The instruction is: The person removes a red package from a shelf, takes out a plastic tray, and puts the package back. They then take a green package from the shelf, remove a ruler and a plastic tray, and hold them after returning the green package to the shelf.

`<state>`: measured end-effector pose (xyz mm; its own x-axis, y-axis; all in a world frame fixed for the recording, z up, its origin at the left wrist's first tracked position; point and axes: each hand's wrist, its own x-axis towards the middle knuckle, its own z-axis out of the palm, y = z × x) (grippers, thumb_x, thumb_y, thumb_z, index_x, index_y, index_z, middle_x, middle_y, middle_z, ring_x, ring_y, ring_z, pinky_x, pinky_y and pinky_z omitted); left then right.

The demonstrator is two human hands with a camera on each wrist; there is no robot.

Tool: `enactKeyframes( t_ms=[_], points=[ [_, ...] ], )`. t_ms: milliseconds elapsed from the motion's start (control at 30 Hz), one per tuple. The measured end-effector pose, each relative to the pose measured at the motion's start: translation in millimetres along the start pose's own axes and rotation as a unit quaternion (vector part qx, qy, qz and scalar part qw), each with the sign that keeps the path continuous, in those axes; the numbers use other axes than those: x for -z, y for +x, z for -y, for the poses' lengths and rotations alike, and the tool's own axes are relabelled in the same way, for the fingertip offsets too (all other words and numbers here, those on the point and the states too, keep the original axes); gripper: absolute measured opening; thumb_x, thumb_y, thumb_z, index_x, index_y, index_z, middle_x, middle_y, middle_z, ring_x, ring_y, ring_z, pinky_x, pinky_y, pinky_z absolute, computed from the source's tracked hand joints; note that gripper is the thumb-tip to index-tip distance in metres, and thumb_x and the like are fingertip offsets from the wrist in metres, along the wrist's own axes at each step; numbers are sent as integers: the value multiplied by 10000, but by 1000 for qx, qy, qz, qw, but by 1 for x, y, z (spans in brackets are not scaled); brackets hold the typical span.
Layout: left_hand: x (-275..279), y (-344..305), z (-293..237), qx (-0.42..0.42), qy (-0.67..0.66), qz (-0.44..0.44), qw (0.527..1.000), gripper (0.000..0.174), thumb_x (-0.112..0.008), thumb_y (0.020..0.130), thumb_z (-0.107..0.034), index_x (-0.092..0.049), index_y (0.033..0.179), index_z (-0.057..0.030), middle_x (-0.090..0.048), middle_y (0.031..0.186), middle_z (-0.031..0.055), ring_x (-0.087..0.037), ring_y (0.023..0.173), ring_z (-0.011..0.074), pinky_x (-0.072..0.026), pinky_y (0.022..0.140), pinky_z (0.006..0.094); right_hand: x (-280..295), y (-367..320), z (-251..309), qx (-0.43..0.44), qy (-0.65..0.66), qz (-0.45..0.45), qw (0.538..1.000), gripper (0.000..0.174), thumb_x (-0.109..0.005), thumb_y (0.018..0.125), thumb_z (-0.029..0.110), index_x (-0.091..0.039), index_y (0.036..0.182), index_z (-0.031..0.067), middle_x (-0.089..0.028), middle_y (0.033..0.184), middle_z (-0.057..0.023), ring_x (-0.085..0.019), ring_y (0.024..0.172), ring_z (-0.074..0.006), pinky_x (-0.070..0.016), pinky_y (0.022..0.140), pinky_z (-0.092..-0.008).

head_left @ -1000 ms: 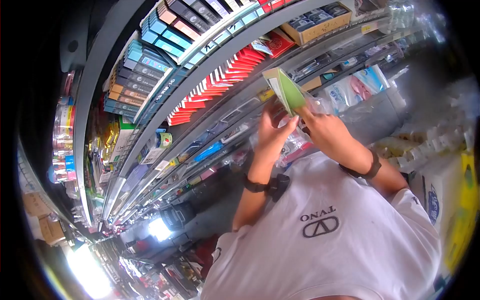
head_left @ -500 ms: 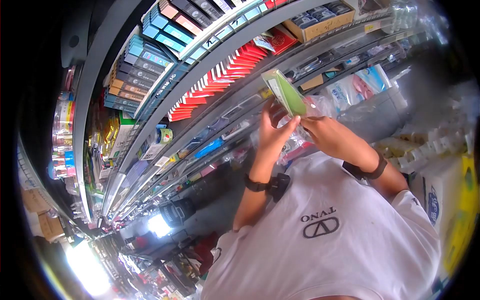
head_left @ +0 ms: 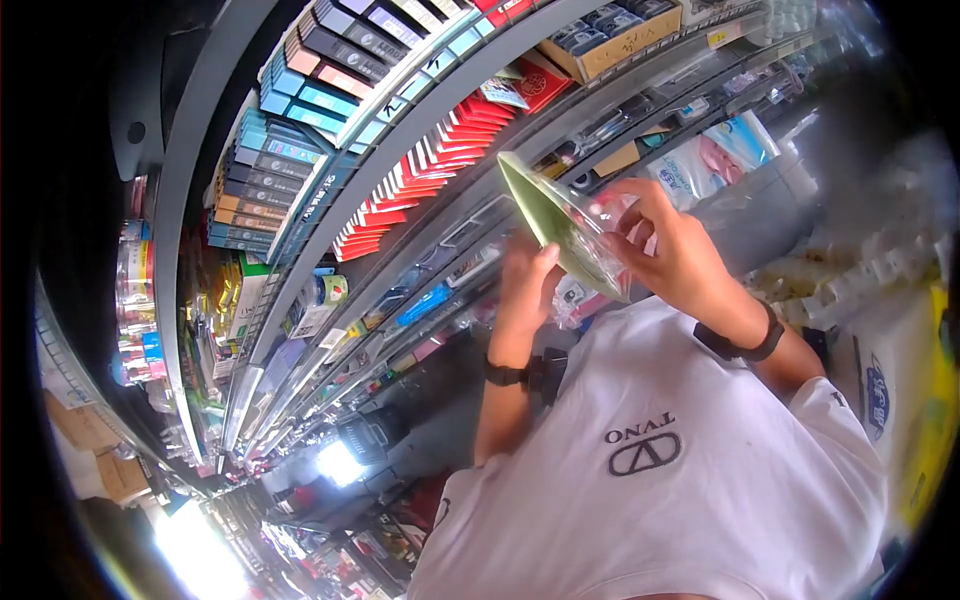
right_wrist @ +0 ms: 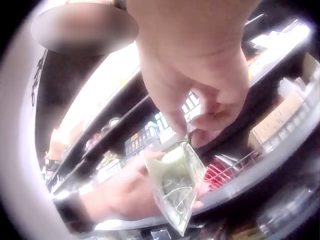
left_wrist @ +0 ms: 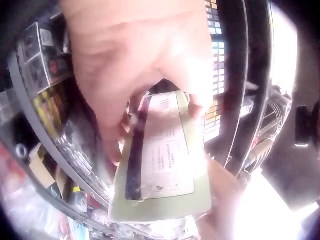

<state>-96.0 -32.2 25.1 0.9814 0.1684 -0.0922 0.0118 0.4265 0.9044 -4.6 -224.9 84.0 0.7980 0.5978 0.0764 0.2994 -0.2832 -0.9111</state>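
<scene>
The green packet [head_left: 556, 226] hides my left hand's [head_left: 526, 285] fingertips, which grip it from behind; my right hand [head_left: 672, 250] pinches its clear wrap.

A small, crowded shop. Long shelves [head_left: 395, 150] sweep from 7 o'clock to 1 o'clock, packed with rows of red packs [head_left: 400, 195] and blue boxes [head_left: 300, 100]. Price labels [head_left: 440, 62] line the shelf edges, and a cardboard carton [head_left: 610, 32] of stock sits near 12 o'clock.

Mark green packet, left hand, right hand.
green packet [head_left: 538, 208], head view, on its flat green face.
left hand [head_left: 522, 290], head view, middle of the hand.
right hand [head_left: 688, 258], head view, middle of the hand.
</scene>
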Motion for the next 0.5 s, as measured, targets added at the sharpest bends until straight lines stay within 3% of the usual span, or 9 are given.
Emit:
enactKeyframes(
  t_ms=[100, 267, 333, 400, 500],
  points=[
    [-3, 0, -3, 2, 7, 32, 999, 704, -576, 904, -276, -347, 1492, 35, -417, 1536, 196, -465, 1369, 299, -382, 1135, 439, 6, -3, -6, 23, 25, 24, 999, 316, -695, 909, 109, -562, 1185, 30, -696, 875, -143, -707, 748, -289, -556, 680, -373],
    [-11, 8, 3, -24, 12, 30, 999, 866, -700, 889, -391, -278, 1530, 10, -477, 1464, 171, -460, 1365, 293, -386, 1126, 444, 10, -3, -18, 54, 44, 8, 998, 260, -641, 937, 51, -557, 1178, 5, -710, 914, -154, -723, 788, -266, -566, 705, -353],
    [-10, 11, 9, -36, -26, 18, 999, 937, -788, 862, -390, -253, 1533, -12, -501, 1412, 147, -496, 1315, 279, -406, 1103, 434, 13, -2, -19, 0, 133, 16, 991, 222, -618, 949, 32, -555, 1159, -3, -715, 943, -145, -728, 832, -245, -566, 724, -339],
    [-15, 15, 7, -36, -35, -2, 999, 726, -802, 865, -238, -406, 1421, 7, -572, 1269, 106, -570, 1183, 198, -495, 981, 370, 15, -2, -22, -17, 189, 23, 982, 193, -599, 959, 17, -550, 1145, -10, -718, 975, -136, -725, 870, -225, -565, 745, -329],
    [-5, 11, 12, -4, -60, -11, 998, 506, -763, 899, -141, -528, 1313, 33, -638, 1186, 86, -627, 1086, 168, -515, 933, 326, 16, -1, -31, 1, 208, 43, 977, 170, -570, 977, -3, -542, 1144, -18, -712, 1021, -124, -696, 923, -174, -556, 785, -309]
  ],
)
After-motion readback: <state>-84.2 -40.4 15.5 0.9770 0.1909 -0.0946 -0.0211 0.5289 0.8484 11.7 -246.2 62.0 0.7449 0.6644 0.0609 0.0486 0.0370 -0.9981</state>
